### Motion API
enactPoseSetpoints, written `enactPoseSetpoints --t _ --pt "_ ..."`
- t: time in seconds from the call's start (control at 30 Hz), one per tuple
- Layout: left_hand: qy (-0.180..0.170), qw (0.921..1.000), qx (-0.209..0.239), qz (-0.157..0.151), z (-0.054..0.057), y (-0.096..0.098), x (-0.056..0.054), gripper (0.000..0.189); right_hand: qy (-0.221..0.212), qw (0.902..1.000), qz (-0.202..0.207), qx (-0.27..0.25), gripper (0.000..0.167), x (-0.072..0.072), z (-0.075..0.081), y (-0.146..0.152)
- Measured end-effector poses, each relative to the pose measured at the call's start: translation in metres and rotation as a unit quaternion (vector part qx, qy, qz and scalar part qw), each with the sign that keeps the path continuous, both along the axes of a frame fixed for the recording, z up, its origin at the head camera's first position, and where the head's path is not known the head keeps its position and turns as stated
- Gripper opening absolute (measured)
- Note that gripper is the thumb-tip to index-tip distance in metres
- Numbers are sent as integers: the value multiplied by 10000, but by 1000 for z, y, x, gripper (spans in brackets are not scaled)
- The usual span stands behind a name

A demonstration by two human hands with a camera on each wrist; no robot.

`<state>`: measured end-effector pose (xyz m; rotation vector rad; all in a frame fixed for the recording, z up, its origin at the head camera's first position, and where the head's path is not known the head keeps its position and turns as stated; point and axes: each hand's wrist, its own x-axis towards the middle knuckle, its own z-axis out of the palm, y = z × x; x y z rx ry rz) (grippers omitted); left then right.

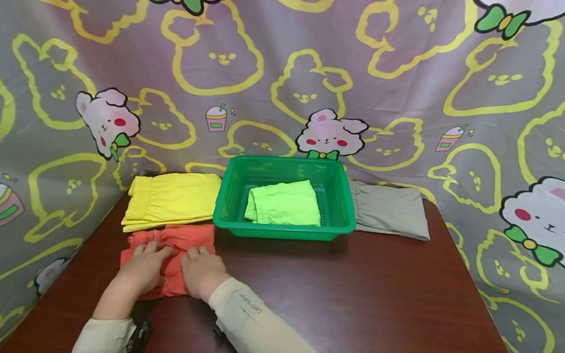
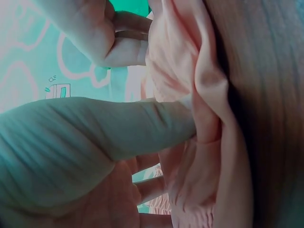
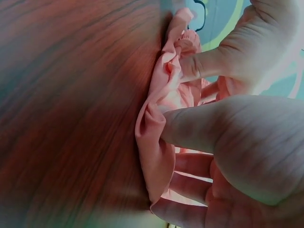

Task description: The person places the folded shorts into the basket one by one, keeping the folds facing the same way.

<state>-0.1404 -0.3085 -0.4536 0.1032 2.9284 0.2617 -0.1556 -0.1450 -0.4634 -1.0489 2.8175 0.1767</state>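
An orange-red garment (image 1: 172,270), with gathered elastic seen in the left wrist view, lies rumpled at the front left of the table. My left hand (image 1: 145,269) rests on its left part, fingers spread and touching the cloth. On its right part presses my right hand (image 1: 203,272), fingertips toward the middle. In the right wrist view, the right thumb (image 3: 194,126) pushes into a fold of the garment (image 3: 154,142), its fingers extended along the cloth. The left thumb (image 2: 152,126) likewise touches the fabric (image 2: 204,161) in the left wrist view.
Behind the garment lies a folded yellow garment (image 1: 177,199) with an elastic waistband. A green plastic basket (image 1: 283,231) at the back middle holds a folded lime-green garment (image 1: 285,204). To its right is a folded grey garment (image 1: 393,211). A patterned curtain (image 1: 272,44) borders the brown table (image 1: 352,302).
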Motion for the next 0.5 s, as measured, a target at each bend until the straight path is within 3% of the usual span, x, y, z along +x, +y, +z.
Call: enactPoseSetpoints --t 0.5 --pt "93 9998 117 107 0 7 10 63 -132 9999 -35 7 36 0 -4 4"
